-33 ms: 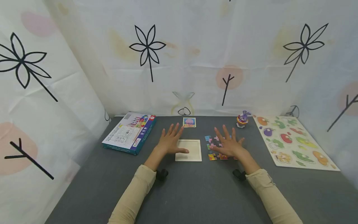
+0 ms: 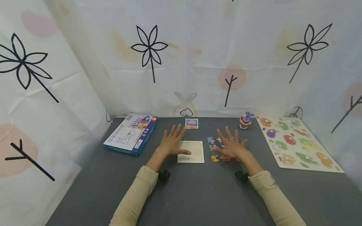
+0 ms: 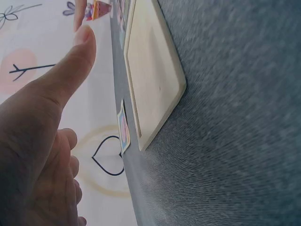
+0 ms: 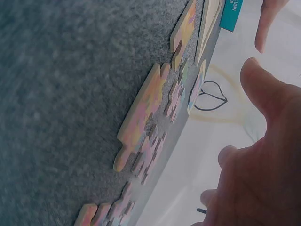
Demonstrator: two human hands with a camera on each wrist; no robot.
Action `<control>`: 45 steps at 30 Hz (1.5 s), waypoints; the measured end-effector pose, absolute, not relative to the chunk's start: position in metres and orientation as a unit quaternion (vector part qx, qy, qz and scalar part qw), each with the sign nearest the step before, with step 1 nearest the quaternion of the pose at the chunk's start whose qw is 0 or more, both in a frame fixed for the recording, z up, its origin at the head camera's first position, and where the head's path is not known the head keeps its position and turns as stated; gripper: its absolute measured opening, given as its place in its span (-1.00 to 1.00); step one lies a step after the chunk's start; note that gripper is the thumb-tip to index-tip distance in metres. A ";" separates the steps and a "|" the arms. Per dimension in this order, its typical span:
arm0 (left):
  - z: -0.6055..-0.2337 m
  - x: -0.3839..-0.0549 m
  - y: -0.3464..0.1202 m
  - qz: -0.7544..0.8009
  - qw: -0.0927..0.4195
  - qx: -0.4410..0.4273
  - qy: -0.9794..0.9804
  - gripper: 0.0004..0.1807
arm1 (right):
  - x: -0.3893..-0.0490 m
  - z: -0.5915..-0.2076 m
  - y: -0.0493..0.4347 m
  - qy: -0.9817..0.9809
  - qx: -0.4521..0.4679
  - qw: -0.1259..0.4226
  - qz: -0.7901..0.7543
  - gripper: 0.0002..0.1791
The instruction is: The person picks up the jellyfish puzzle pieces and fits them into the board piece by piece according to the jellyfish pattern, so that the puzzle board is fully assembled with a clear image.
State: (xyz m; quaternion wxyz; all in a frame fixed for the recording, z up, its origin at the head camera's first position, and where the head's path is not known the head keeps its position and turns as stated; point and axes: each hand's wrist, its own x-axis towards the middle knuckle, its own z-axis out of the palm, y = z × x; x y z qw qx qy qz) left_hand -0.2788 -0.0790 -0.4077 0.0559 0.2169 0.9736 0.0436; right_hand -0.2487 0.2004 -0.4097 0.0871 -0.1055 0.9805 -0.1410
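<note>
My left hand (image 2: 172,145) is held with its fingers spread over the left side of a pale wooden puzzle tray (image 2: 193,153). In the left wrist view the thumb (image 3: 70,70) is raised above the level of that tray (image 3: 155,70), and nothing is in the hand. My right hand (image 2: 232,147) spreads its fingers over several loose jigsaw pieces (image 2: 215,158), hiding part of them. The right wrist view shows those wooden pieces (image 4: 146,110) lying flat and apart from one another, with the empty right hand (image 4: 263,155) above them.
Behind the tray lies a small picture card (image 2: 191,123). A boxed set (image 2: 130,133) is at the left. On the right are a small purple-topped figurine (image 2: 245,120) and a large board with vegetable pictures (image 2: 299,144). Patterned white cloth (image 2: 186,56) walls the table (image 2: 192,194).
</note>
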 end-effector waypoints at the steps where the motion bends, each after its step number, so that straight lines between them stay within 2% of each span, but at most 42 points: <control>1: -0.409 -0.278 -0.078 0.045 0.058 0.218 0.973 0.20 | -0.247 -0.411 0.201 0.981 -0.104 0.088 -0.141 -0.04; 7: -0.419 -0.279 -0.082 0.076 0.080 0.229 0.967 0.22 | -0.243 -0.409 0.204 0.982 -0.097 0.086 -0.137 -0.09; 9: -0.422 -0.281 -0.088 0.102 0.090 0.238 0.962 0.23 | -0.246 -0.405 0.207 0.983 -0.096 0.064 -0.140 -0.13; 13: -0.429 -0.287 -0.103 0.170 0.126 0.262 0.941 0.26 | -0.261 -0.400 0.215 0.979 -0.109 -0.013 -0.174 -0.28; 16: -0.435 -0.290 -0.110 0.196 0.163 0.279 0.926 0.28 | -0.277 -0.405 0.222 0.964 -0.147 -0.060 -0.211 -0.42; 18: -0.439 -0.292 -0.114 0.196 0.178 0.288 0.920 0.27 | -0.289 -0.410 0.225 0.954 -0.172 -0.073 -0.233 -0.51; 22: -0.445 -0.292 -0.117 0.197 0.185 0.291 0.918 0.21 | -0.307 -0.415 0.221 0.948 -0.186 -0.036 -0.255 -0.58; 26: -0.447 -0.290 -0.118 0.205 0.166 0.284 0.922 0.17 | -0.318 -0.416 0.206 0.953 -0.155 0.019 -0.260 -0.58; 29: -0.448 -0.290 -0.115 0.213 0.156 0.287 0.921 0.18 | -0.322 -0.418 0.198 0.959 -0.129 0.037 -0.249 -0.59; 40: -0.452 -0.292 -0.112 0.220 0.136 0.285 0.923 0.17 | -0.324 -0.423 0.194 0.960 -0.094 0.049 -0.260 -0.65; 45: -0.454 -0.293 -0.112 0.223 0.136 0.290 0.921 0.19 | -0.321 -0.420 0.185 0.956 -0.102 0.028 -0.273 -0.67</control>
